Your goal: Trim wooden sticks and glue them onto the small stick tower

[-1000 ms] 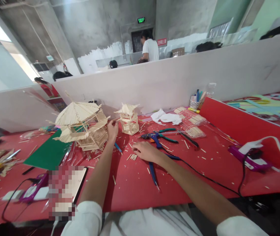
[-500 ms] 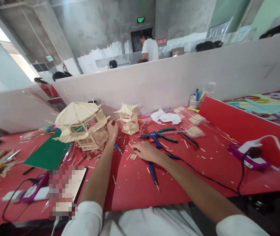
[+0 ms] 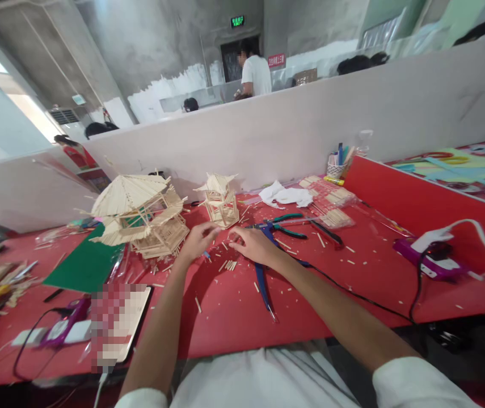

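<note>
My left hand (image 3: 197,241) and my right hand (image 3: 254,245) meet fingertip to fingertip just above the red table (image 3: 233,317). Both have their fingers drawn together in a pinch, and what they pinch is too small to make out. Short loose wooden sticks (image 3: 229,264) lie right below them. A small stick pavilion (image 3: 220,199) stands just behind the hands. A larger stick pavilion (image 3: 140,215) stands to the left of my left hand. Blue-handled cutters (image 3: 264,286) lie on the table under my right wrist.
Green-handled scissors (image 3: 288,217), a white cloth (image 3: 287,195), bags of sticks (image 3: 331,204) and a pen cup (image 3: 336,168) lie behind right. A purple power strip (image 3: 425,258) with cables sits at right, a green mat (image 3: 84,263) at left. A white partition (image 3: 289,130) backs the table; people stand beyond.
My left hand has left the larger pavilion's edge and come down to the right. My right hand lifted its fingers off the table to meet it. The view tilted slightly.
</note>
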{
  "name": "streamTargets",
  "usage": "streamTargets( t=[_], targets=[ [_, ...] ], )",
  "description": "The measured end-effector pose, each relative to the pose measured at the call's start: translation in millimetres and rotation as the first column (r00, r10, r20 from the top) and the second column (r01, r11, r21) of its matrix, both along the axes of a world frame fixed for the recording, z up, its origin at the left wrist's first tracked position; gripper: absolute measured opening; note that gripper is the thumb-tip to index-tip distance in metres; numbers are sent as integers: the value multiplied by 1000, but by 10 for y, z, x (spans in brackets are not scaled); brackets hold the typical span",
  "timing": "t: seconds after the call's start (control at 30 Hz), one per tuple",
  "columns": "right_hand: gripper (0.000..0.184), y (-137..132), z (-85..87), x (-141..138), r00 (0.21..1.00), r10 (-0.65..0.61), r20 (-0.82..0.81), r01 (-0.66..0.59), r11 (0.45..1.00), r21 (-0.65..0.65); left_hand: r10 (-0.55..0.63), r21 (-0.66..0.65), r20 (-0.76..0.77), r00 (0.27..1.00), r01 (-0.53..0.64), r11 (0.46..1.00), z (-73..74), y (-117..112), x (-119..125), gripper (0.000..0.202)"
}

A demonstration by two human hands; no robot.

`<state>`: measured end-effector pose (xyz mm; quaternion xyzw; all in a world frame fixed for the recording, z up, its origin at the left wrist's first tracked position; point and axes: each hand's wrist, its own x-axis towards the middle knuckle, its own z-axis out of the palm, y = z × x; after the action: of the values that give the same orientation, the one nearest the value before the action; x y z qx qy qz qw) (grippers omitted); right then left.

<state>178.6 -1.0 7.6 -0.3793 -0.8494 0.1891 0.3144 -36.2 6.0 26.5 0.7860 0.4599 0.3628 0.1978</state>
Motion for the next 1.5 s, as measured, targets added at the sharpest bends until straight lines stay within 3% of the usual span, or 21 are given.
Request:
streamTargets(
  t=[0.07,0.13,0.27,0.43,0.6,0.7,0.87,1.0,1.13,1.27,1.5],
  targets=[
    [24,-12,-13,-20,1000,19,-16,-19,1000,24,-167,-94,-128,978,155,983,55,-100,10,36],
    [17,-17,-33,-38,999,41,-1,-41,998,52,-266,-153,-200,943,238,959,55,-140,17,38],
    [11,-14,-79,-54,996,90,1,-89,993,78,-306,-174,-295,905,264,949,0,-126,19,42],
    [12,-37,-80,-53,992,103,66,-111,986,123,-298,-219,-440,847,220,951,45,-176,3,36],
    [20,-9,-88,-18,981,119,155,-143,977,156,-266,-348,-562,783,68,935,35,-233,-8,16],
    [21,34,-118,0,986,124,108,-139,980,144,-268,-416,-635,725,-28,909,-28,-235,28,16],
    [18,46,-129,-14,994,106,-17,-105,992,74,-212,-378,-708,673,-109,919,-122,-208,98,13],
    [19,44,-117,-19,983,139,-123,-142,990,-16,-181,-321,-647,741,-49,946,-152,-151,48,8],
    [22,110,-153,12,964,119,-237,-154,979,-136,-126,-205,-464,877,32,978,-121,-99,-54,10],
    [19,199,-208,51,956,105,-272,-163,966,-200,-110,-168,-250,962,69,983,-58,-89,-62,9],
    [22,206,-144,65,897,73,-435,-214,934,-286,-209,-125,51,977,214,969,-69,-67,89,25]
  ],
)
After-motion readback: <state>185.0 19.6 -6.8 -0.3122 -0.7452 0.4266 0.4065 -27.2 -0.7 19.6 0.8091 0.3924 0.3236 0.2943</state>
